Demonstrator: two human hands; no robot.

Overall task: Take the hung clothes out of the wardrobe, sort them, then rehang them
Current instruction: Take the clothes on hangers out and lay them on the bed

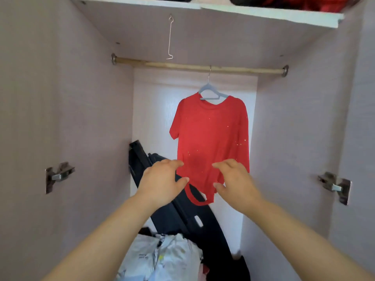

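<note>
We look into the open wardrobe (60, 98), its pale walls standing well out to either side of our two hands. Its white shelf (263, 15) runs far above them, with dark and red things on it (too cut off to name). Straight ahead of our hands hangs the red T-shirt (211, 134), the only garment on the rail, and its hem and a loose red loop drop just behind and between our fingers. Below the left hand a long black piece (182, 216) leans down from the back corner and passes under the hem. Beneath both forearms lies a heap of pale crumpled fabric (168, 258). The wooden rod (182, 66) crosses high above the hands from wall to wall.

Our left hand (162, 183) reaches forward, fingers apart and loosely curved, closing on nothing. Its fingertips overlap the shirt's lower left edge, though we cannot tell whether they touch it. Our right hand (237, 181) mirrors it just beside, fingers likewise apart and gripping nothing, in front of the shirt's lower right.

The left hinge (58, 175) sits on the wall well out from the left hand, and the right hinge (334, 186) well out from the right hand. The grey hanger (211, 91) carries the shirt above the right hand and is hooked on the rod. A thin wire hook (170, 37) dangles from the shelf's underside, high above the left hand.
</note>
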